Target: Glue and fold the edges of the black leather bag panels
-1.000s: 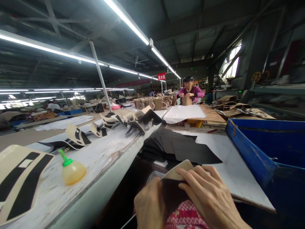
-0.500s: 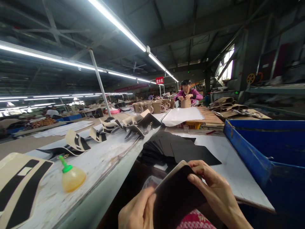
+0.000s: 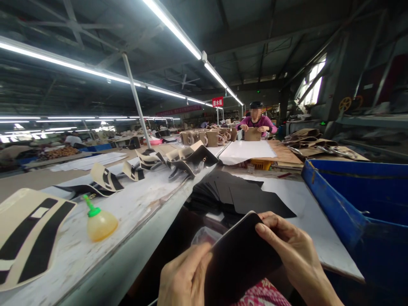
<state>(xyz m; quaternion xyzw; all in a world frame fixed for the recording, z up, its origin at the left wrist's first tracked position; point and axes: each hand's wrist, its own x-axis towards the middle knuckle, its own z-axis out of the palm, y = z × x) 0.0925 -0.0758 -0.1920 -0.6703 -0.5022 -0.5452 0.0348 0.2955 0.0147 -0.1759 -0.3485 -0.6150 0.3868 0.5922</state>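
A black panel with a pale edge (image 3: 244,255) is held up between my two hands, low in the view. My left hand (image 3: 186,272) pinches its left edge, fingers closed. At its upper right corner, my right hand (image 3: 287,242) grips it between thumb and fingers. Behind the panel lie fanned black sheets (image 3: 236,193) on a white-covered table. To the left, a squat bottle with a green nozzle and amber liquid (image 3: 102,225) stands on the long table, beside a cream panel with black strips (image 3: 32,233).
Several cream and black pieces (image 3: 106,176) line the left table (image 3: 137,212). A blue bin (image 3: 334,199) stands at the right. Across the tables, a person in purple (image 3: 256,121) handles a brown piece (image 3: 253,134). Brown bags (image 3: 212,138) stand nearby.
The view has shifted slightly. My hands still grip the black panel, its upper corner now a little further right. The person opposite has moved their hands apart on the brown piece.
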